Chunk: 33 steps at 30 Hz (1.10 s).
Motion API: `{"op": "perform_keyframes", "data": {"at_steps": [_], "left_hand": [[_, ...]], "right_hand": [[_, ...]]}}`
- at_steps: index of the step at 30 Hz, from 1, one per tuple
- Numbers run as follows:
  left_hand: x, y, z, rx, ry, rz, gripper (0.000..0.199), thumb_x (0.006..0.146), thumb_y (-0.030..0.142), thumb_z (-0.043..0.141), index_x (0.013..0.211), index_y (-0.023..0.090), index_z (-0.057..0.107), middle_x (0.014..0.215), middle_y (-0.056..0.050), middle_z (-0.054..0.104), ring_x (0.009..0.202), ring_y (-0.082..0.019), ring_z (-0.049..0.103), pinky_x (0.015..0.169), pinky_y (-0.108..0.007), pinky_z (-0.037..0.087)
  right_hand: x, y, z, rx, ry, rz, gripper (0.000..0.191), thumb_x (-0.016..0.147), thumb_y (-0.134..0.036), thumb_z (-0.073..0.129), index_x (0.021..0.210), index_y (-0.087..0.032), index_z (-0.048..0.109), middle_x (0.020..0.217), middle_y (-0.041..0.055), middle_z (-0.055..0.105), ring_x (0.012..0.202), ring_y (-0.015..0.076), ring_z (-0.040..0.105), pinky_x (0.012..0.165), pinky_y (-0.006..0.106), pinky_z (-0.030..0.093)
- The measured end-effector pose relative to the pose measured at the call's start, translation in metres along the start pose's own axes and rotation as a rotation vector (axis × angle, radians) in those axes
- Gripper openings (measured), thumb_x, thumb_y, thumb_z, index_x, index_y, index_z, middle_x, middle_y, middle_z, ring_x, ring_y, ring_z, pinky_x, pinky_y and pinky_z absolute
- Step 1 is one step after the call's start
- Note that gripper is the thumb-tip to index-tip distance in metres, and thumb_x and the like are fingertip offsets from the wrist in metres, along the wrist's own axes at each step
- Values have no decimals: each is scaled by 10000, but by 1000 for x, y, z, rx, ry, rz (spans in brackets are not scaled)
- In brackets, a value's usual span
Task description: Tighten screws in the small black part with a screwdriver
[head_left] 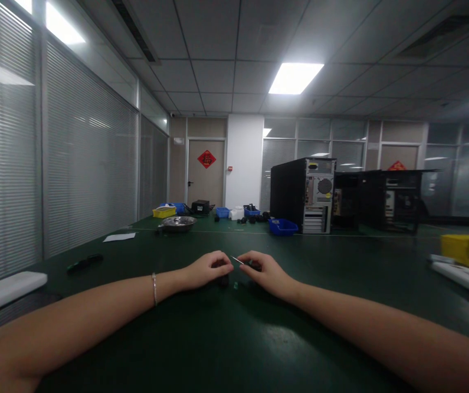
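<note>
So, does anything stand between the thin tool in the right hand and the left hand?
Nothing visible: the thin tool in the right hand points across an open gap toward the left hand. The small greenish piece on the table lies nearer the wearer, outside that line.

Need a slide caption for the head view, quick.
Right hand holding a slim metal-tipped tool beside the left hand at a dark green table.
</note>
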<state>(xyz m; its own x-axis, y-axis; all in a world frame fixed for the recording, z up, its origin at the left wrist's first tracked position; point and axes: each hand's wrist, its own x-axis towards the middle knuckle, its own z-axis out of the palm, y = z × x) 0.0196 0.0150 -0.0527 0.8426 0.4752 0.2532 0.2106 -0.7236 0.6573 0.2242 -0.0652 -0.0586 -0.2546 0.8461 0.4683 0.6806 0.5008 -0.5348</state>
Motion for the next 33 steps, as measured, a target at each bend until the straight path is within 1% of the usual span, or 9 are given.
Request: {"op": "perform_keyframes", "data": {"at_steps": [3, 6, 10, 13, 17, 20, 25, 28, 33], "left_hand": [[-1, 1, -2, 63, -57, -39, 418, 708, 501, 587, 960, 169, 554, 890, -24, 506, 775, -151, 466, 650, -244, 377], [-2, 3, -6, 124, -142, -44, 497, 599, 488, 691, 963, 183, 544, 930, -19, 484, 814, -163, 453, 655, -244, 371], [-4, 5, -10, 109, -181, -43, 473, 634, 463, 675, 996, 191, 540, 933, -18, 485, 819, -164, 459, 664, -255, 374], [-4, 2, -10, 49, -149, -29, 422, 680, 401, 656, 1031, 194, 543, 928, -17, 500, 825, -158, 472, 683, -262, 386], [0, -5, -7, -138, -99, 18, 429, 692, 303, 662, 1078, 184, 517, 933, -23, 534, 824, -145, 508, 714, -273, 413], [2, -7, -3, -245, -56, 29, 457, 674, 277, 681, 1081, 167, 503, 902, -30, 570, 814, -148, 540, 737, -294, 426], [1, 4, 7, -347, -21, -3, 476, 648, 262, 704, 1060, 162, 488, 902, -44, 593, 817, -162, 576, 744, -325, 448], [1, 11, 15, -377, 24, 11, 471, 636, 259, 716, 1033, 165, 480, 868, -31, 590, 790, -154, 581, 730, -323, 456], [1, 10, 22, -362, 107, 49, 442, 628, 259, 726, 980, 159, 478, 833, -15, 580, 764, -142, 573, 703, -304, 451]], "right_hand": [[0, 1, 2, -67, -54, 27, 325, 773, -412, 572, 995, -178, 616, 901, 36, 627, 796, 168, 563, 688, 270, 435], [0, -1, 1, -100, -167, 68, 401, 716, -492, 610, 976, -187, 615, 796, 11, 613, 692, 150, 549, 583, 238, 411], [-3, -5, -1, -143, -252, 58, 470, 641, -566, 640, 931, -196, 623, 820, 15, 607, 682, 151, 544, 525, 219, 385], [-5, -6, -2, -170, -235, 28, 421, 674, -545, 622, 920, -204, 628, 838, 18, 604, 686, 150, 543, 538, 225, 395], [-8, -5, -1, -178, -221, -13, 335, 718, -480, 611, 913, -207, 630, 844, 15, 605, 699, 149, 545, 568, 230, 406], [-8, -7, 0, -142, -147, -40, 294, 736, -428, 612, 923, -201, 623, 876, 22, 609, 745, 157, 553, 619, 241, 422], [-7, -10, 1, -97, 145, -107, 229, 768, -343, 599, 939, -192, 601, 877, 29, 601, 804, 164, 548, 707, 266, 422], [-7, -12, 1, -78, 174, -135, 209, 773, -329, 598, 928, -189, 597, 858, 29, 595, 788, 160, 546, 693, 263, 423], [-7, -14, 2, -85, 184, -153, 193, 765, -309, 612, 907, -180, 598, 837, 29, 592, 780, 163, 539, 683, 270, 417]]}}
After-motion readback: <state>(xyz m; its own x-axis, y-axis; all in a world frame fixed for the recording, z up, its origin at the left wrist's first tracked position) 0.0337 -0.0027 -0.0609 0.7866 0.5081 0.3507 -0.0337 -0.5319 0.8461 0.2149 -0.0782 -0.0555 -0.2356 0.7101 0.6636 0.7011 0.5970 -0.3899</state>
